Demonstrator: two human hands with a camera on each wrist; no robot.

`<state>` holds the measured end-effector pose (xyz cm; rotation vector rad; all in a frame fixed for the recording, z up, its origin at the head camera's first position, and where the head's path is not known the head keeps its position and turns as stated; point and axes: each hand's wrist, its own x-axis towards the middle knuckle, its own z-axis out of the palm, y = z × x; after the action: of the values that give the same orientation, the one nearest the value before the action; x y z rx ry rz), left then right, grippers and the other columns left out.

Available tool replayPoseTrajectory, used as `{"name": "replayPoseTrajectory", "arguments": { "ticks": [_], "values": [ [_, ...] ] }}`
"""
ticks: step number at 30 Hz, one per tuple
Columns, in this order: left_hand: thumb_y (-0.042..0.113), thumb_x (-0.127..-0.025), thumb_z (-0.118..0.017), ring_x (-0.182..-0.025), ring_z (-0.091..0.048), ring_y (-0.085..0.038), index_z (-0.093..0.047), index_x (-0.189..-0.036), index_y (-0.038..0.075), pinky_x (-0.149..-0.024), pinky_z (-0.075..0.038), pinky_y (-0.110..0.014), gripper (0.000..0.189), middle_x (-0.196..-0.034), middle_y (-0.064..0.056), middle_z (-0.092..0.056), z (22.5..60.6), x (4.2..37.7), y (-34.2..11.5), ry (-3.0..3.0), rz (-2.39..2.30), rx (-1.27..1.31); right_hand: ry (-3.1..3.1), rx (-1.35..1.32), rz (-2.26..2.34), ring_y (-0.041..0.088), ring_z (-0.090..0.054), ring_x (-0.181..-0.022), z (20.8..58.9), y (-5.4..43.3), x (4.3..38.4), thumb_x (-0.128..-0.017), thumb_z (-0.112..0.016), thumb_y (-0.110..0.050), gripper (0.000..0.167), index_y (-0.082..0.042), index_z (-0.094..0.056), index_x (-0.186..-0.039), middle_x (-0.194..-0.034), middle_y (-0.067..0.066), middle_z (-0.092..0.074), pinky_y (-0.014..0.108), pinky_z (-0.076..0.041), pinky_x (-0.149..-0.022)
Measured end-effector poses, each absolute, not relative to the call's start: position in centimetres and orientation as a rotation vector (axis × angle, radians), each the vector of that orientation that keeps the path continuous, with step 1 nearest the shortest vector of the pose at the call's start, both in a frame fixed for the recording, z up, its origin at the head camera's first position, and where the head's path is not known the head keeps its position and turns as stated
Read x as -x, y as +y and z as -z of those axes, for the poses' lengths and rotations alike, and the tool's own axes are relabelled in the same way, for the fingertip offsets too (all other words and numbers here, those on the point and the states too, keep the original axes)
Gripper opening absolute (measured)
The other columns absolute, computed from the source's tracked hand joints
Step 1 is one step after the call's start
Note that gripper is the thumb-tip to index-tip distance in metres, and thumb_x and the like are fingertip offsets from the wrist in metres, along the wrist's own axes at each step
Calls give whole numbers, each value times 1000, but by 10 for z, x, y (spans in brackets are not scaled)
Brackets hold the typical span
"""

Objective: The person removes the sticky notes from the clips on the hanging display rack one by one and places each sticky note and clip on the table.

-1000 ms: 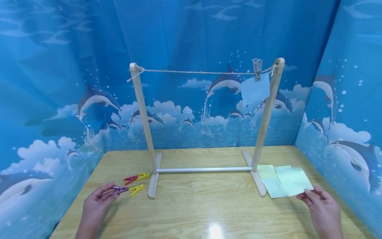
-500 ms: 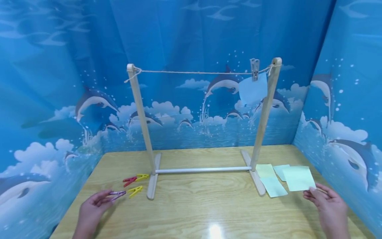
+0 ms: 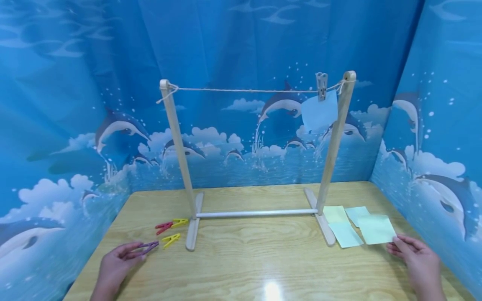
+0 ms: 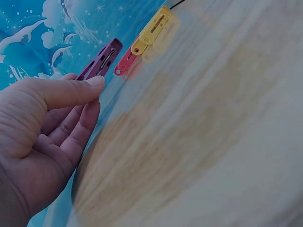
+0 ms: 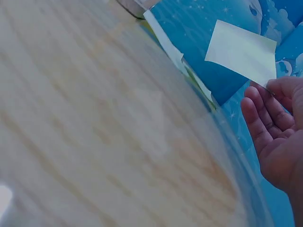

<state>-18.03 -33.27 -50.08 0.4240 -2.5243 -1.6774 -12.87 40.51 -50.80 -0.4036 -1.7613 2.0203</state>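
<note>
My left hand (image 3: 117, 262) pinches a purple clothespin (image 4: 101, 60) between thumb and fingers at the table's left side. Just beyond it lie a red clothespin (image 3: 164, 228) and two yellow ones, the nearer yellow clothespin (image 3: 171, 239) apart from the others. At the right, my right hand (image 3: 417, 256) pinches the corner of a pale green paper square (image 5: 242, 51) between thumb and fingers. In the right wrist view that sheet is held up off the table. Beside it lie a yellow paper square (image 3: 335, 214), a light blue-green square (image 3: 345, 235) and another sheet (image 3: 356, 214), partly covered.
A wooden frame (image 3: 333, 154) with a string (image 3: 244, 90) across its top stands mid-table. Near its right post a grey clothespin (image 3: 321, 85) holds a blue paper (image 3: 320, 112) on the string. A white rod (image 3: 257, 213) joins the feet. Dolphin-print curtains (image 3: 233, 50) enclose the table.
My right hand has drawn the pale green paper rightward, uncovering more of the sheets beside it. My left hand has drawn the purple clothespin slightly left and turned it.
</note>
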Motion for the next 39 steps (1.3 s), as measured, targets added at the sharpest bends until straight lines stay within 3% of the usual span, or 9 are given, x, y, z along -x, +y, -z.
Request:
{"name": "replayPoseTrajectory", "arguments": {
  "ticks": [8,12,17,20,24,28,30,35,39],
  "values": [
    [9,-72,-85,-77,-68,-5,-63,-121,-6,-71,-47,-10,55,-98,-14,-73,499,186,-334,-2670,1495,-362,-1949,612,-1941,16,-71,-66,510,416,135,-90,-71,-13,10,-22,-70,-86,-75,-2,-72,29,-59,-61],
    [13,-73,-85,-78,-69,-7,-64,-119,-5,-71,-47,-12,53,-98,-14,-73,498,189,-333,-2723,1426,-321,-2079,670,-1825,15,-70,-64,511,418,140,-93,-67,-12,2,-11,-66,-91,-72,-2,-71,29,-59,-62],
    [13,-72,-86,-79,-70,-12,-66,-116,-4,-72,-50,-16,52,-97,-14,-73,498,192,-331,-2749,1368,-289,-2290,738,-1582,12,-68,-63,511,417,147,-96,-61,-17,31,11,-59,-111,-72,-4,-69,28,-59,-61],
    [12,-71,-86,-79,-70,-13,-66,-115,-4,-72,-52,-19,52,-97,-14,-73,499,193,-332,-2758,1344,-287,-2396,768,-1431,11,-65,-61,510,416,151,-96,-60,-21,44,16,-55,-119,-73,-3,-69,27,-57,-55],
    [11,-70,-87,-79,-69,-15,-67,-114,-3,-82,-55,-36,51,-98,-15,-73,500,195,-334,-2781,1305,-277,-2489,820,-1297,11,-62,-58,510,417,156,-95,-61,-26,47,14,-56,-121,-73,-2,-68,28,-53,-51],
    [14,-69,-87,-78,-68,-18,-67,-114,-2,-87,-50,-54,52,-92,-12,-73,501,197,-335,-2810,1264,-268,-2542,845,-1240,14,-61,-58,511,419,159,-95,-60,-27,47,12,-57,-121,-75,0,-66,30,-52,-50],
    [16,-69,-88,-77,-67,-18,-67,-113,-2,-86,-50,-53,52,-89,-10,-73,501,199,-336,-2820,1254,-266,-2558,848,-1223,16,-61,-58,511,421,159,-95,-61,-27,47,12,-57,-120,-77,2,-66,31,-51,-50],
    [17,-70,-88,-76,-66,-16,-68,-114,-2,-78,-53,-39,52,-86,-6,-72,503,199,-337,-2819,1267,-283,-2579,857,-1239,17,-62,-61,515,425,161,-96,-61,-26,45,11,-57,-122,-79,1,-67,31,-52,-51],
    [19,-70,-88,-78,-67,-15,-67,-116,-1,-83,-52,-43,53,-88,-7,-73,503,197,-338,-2806,1295,-289,-2571,872,-1242,17,-63,-61,517,426,162,-96,-63,-26,46,11,-56,-122,-77,1,-68,31,-52,-51]
  ]
}}
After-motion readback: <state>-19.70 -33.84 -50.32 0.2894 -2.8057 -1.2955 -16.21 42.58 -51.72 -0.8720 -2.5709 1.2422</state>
